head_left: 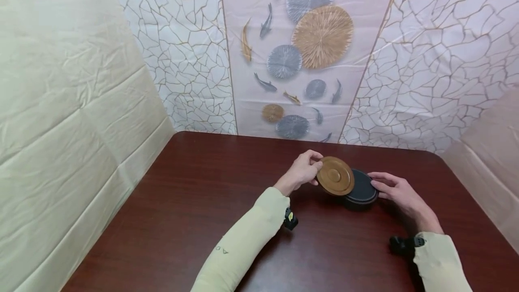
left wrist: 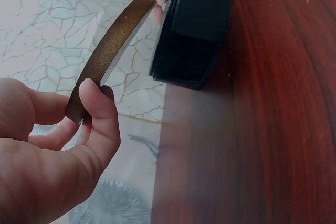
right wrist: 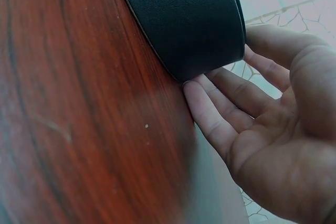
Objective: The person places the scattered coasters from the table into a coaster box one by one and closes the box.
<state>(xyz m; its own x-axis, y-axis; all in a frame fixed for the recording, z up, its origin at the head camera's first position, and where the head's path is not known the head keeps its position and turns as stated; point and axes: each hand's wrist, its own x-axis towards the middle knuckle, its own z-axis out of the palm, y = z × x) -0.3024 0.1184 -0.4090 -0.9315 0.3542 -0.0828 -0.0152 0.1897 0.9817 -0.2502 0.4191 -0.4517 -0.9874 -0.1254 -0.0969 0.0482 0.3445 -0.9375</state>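
A round black box (head_left: 360,191) (left wrist: 191,30) (right wrist: 184,17) sits on the dark red wooden table (head_left: 202,220). Its round brown wooden lid (head_left: 335,175) (left wrist: 107,53) is lifted off and tilted above the box's left side. My left hand (head_left: 303,171) (left wrist: 79,124) pinches the lid's left edge between thumb and fingers. My right hand (head_left: 395,189) (right wrist: 247,108) lies against the box's right side, its straight fingers touching the black wall.
Patterned backdrop sheets (head_left: 300,53) stand behind the table, with cream cloth panels (head_left: 61,102) at the left and another panel (head_left: 492,157) at the right. The table's far edge runs just behind the box.
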